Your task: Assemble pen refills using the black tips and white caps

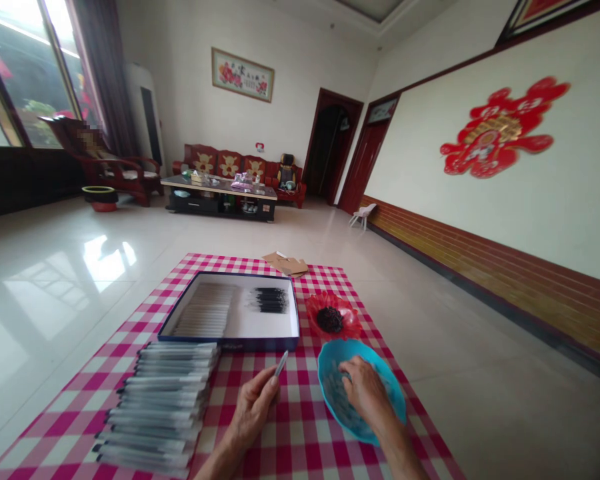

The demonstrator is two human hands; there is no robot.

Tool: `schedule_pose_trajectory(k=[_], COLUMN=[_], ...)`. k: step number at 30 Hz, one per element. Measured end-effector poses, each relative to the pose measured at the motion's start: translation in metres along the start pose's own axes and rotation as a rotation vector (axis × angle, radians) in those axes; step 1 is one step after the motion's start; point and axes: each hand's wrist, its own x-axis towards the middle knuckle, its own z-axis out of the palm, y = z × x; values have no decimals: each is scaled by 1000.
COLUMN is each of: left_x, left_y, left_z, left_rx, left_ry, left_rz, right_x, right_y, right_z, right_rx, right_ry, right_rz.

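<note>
My left hand (254,402) is closed around a pen (281,363), whose pale tip end points up and away. My right hand (364,387) reaches into a blue bowl (329,407) of small translucent pieces, too blurred to name. Its fingers are curled down together among them, and what they pinch is hidden. Left of my left hand lies a stack of clear pens with dark ends (160,407). Behind it, a shallow box (240,343) holds a row of clear tubes (205,311) and a bunch of thin black-tipped sticks (271,300).
A red flower-shaped dish (349,321) with small dark pieces stands just behind the blue bowl. Brown cardboard (293,267) lies at the table's far edge. The checked tablecloth (300,453) covers the table. Farther off are a coffee table (220,190) and a wooden sofa (230,163).
</note>
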Motion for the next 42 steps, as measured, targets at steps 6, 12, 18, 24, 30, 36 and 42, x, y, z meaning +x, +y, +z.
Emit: schedule_pose_trajectory(k=[6, 12, 18, 24, 30, 36, 42], left_x=[2, 2, 3, 3, 4, 1, -1], left_y=[-13, -19, -18, -21, -24, -19, -22], left_z=[-2, -4, -5, -6, -7, -6, -7], left_rx=[73, 106, 115, 133, 165, 226, 399], left_ry=[-42, -76, -84, -95, -97, -116, -142], left_rz=[41, 82, 95, 106, 129, 163, 211], right_x=[2, 2, 0, 4, 2, 2, 9], right_y=[6, 6, 8, 6, -22, -57, -70], right_z=[14, 6, 10, 8, -14, -14, -2], right_rx=[-88, -76, -78, -11, 294, 910, 1058], right_ry=[20, 20, 2, 43, 80, 11, 36], right_rz=[23, 1, 6, 0, -13, 153, 164])
